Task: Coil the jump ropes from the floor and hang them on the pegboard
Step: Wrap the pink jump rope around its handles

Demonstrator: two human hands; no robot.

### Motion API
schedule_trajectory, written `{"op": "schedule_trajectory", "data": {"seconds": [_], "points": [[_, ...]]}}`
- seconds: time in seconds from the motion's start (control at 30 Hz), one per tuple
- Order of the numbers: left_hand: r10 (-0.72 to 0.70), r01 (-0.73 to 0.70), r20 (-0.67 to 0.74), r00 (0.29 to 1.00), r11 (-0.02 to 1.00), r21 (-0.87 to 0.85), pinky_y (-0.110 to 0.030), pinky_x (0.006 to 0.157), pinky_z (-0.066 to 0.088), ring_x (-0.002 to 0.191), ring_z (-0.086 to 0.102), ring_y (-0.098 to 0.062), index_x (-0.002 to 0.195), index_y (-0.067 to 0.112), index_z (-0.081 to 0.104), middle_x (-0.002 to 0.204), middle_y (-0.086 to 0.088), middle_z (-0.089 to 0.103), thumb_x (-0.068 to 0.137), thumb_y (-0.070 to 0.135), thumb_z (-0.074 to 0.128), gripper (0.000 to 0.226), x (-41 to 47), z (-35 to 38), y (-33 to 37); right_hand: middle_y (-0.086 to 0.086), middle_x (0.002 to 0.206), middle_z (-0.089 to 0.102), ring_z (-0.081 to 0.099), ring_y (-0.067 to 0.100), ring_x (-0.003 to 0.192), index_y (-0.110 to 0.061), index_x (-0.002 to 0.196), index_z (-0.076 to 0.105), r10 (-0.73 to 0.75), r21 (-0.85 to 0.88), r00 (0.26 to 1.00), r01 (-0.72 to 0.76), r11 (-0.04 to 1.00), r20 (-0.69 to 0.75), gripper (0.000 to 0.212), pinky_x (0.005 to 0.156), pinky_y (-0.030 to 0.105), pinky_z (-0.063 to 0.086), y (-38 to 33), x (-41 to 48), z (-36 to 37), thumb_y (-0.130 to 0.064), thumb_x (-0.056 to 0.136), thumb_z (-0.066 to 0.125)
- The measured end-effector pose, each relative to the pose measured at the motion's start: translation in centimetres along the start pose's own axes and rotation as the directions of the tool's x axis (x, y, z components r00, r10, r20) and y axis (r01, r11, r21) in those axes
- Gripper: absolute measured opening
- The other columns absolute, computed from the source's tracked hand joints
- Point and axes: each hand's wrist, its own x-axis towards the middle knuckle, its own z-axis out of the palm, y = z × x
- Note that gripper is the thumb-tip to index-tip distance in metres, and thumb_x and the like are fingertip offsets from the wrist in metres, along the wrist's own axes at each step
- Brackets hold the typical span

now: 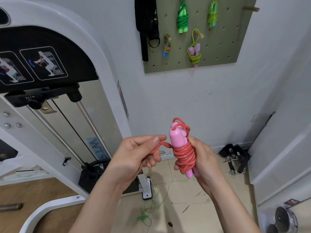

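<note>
pink jump rope: 2 pink handles side by side, red cord wound round them in tight turns; held upright in front of the wall, below the pegboard.
right hand: fingers curled round the coiled bundle, gripping it.
left hand: just beside the bundle, pinching a loose loop of the red cord that leads off the coil.
on the pegboard: 4 coiled ropes on pegs: green rope, yellow-green rope, purple-handled rope, small blue-handled rope.
floor: thin green cord lying loose on the tiles, below the hands.
</note>
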Motion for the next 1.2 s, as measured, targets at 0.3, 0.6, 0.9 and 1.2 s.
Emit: {"op": "schedule_trajectory", "data": {"seconds": [0.3,0.6,0.9,1.2], "points": [[0.13,-0.13,0.067,0.989,0.991,-0.003,-0.019,0.049,0.042,0.048,0.051,-0.012,0.09,0.017,0.077,0.058,-0.006,0.062,0.076,0.031,0.076,0.02,0.4,-0.2,0.3,0.02,0.059,0.053,0.054,0.028,0.04,-0.001,0.082,0.056,0.077,0.038,0.989,-0.082,0.996,0.124,0.032,0.037,0.021,0.037,-0.2,-0.2,0.3,-0.019,0.099,0.035],[0.35,-0.266,-0.233,0.907,0.906,0.328,-0.02,0.057,0.047,0.065,0.06,-0.006,0.074,0.03,0.074,0.074,0.009,0.07,0.076,0.02,0.073,0.01,1.7,0.6,0.5,0.019,0.057,0.051,0.053,0.027,0.037,-0.004,0.072,0.054,0.133,0.136,0.976,-0.158,0.978,0.174,0.037,0.036,0.019,0.037,0.0,-0.3,0.6,-0.02,0.098,0.035],[0.573,-0.456,-0.101,0.813,0.736,0.501,-0.009,0.071,0.045,0.078,0.059,-0.004,0.107,0.031,0.069,0.081,-0.002,0.064,0.079,0.018,0.07,0.031,1.6,1.2,0.0,0.02,0.068,0.049,0.054,0.029,0.041,-0.007,0.072,0.057,0.178,0.117,0.971,-0.198,0.973,0.16,0.036,0.036,0.02,0.032,0.3,0.0,0.9,-0.027,0.095,0.038],[0.708,-0.478,0.199,0.678,0.218,0.851,-0.017,0.068,0.038,0.071,0.048,-0.013,0.116,0.021,0.068,0.076,0.002,0.058,0.088,0.023,0.057,0.03,1.8,0.5,0.2,0.013,0.054,0.054,0.053,0.027,0.038,-0.014,0.062,0.063,0.184,0.057,0.965,-0.198,0.979,0.186,0.047,0.037,0.022,0.027,-0.2,-0.4,1.2,-0.028,0.098,0.035]]}}
